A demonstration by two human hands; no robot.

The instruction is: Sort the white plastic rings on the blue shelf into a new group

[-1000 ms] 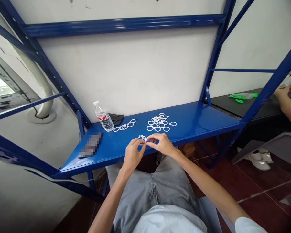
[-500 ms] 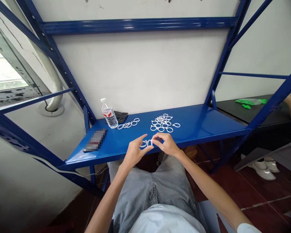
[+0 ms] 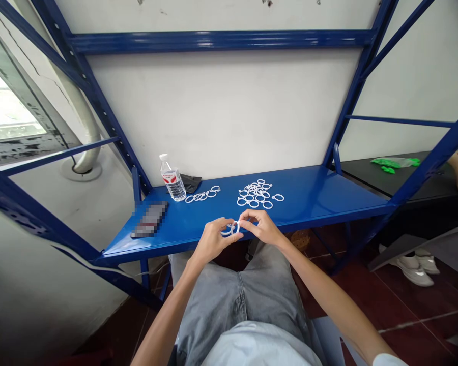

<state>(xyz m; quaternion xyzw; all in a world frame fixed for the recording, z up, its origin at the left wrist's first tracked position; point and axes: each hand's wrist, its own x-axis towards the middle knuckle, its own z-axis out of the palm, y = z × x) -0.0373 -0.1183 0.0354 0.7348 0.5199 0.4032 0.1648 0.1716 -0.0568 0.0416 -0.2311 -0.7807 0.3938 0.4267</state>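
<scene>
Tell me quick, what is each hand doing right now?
Left hand: closed, pinching the white rings.
Right hand: closed, fingertips pinching the same white rings.

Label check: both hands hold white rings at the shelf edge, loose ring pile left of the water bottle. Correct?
No. Head view: the loose ring pile lies right of the water bottle, not left. Left hand and right hand do hold white rings.
</scene>
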